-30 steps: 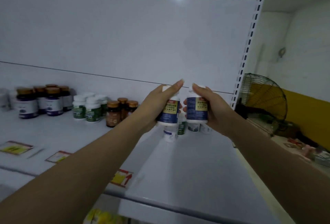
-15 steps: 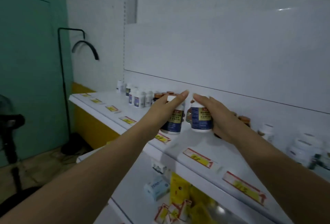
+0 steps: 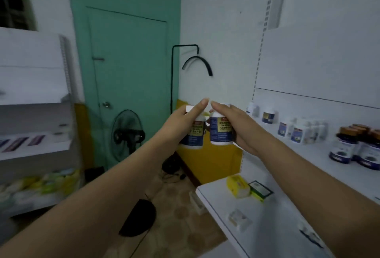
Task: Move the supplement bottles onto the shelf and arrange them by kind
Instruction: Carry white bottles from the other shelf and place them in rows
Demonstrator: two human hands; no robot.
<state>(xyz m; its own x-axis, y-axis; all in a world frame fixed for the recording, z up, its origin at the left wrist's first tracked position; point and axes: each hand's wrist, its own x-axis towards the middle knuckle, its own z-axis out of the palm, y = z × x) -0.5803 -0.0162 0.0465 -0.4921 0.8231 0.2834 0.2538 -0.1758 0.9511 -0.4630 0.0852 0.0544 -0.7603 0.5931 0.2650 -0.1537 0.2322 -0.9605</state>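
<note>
A floor fan stands before a green door. The left hand has its grip clamped round the left bottle, which is white with a blue and yellow label. Just beside it, the right bottle, same label, is upright in the right hand, grip likewise clamped. Both are held in the air, off the left end of the shelf. On the shelf stand white bottles, then dark bottles with amber caps.
</note>
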